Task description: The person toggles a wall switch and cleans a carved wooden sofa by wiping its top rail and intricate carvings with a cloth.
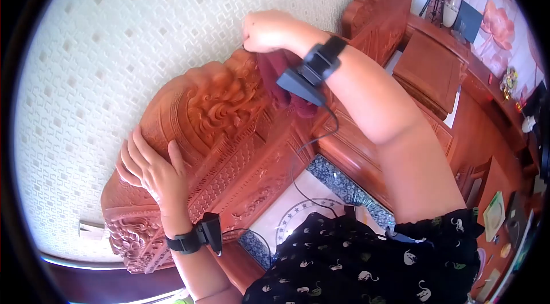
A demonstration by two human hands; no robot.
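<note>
A carved reddish wooden sofa back (212,115) with a raised ornate crest stands against a cream patterned wall (114,29). My left hand (150,168) lies flat and open on the left part of the carved top rail, fingers spread. My right hand (268,30) is closed on a dark red cloth (285,86), pressed against the top of the crest. The cloth hangs down below my wrist, partly hidden by a black wrist device (312,72). A similar black device (200,235) sits on my left wrist.
A cable (303,155) runs from the right wrist device to my dark patterned shirt (366,264). A blue-and-white seat cushion (298,206) lies below. More carved wooden furniture (429,69) stands at right, with a cluttered table (504,212) at far right.
</note>
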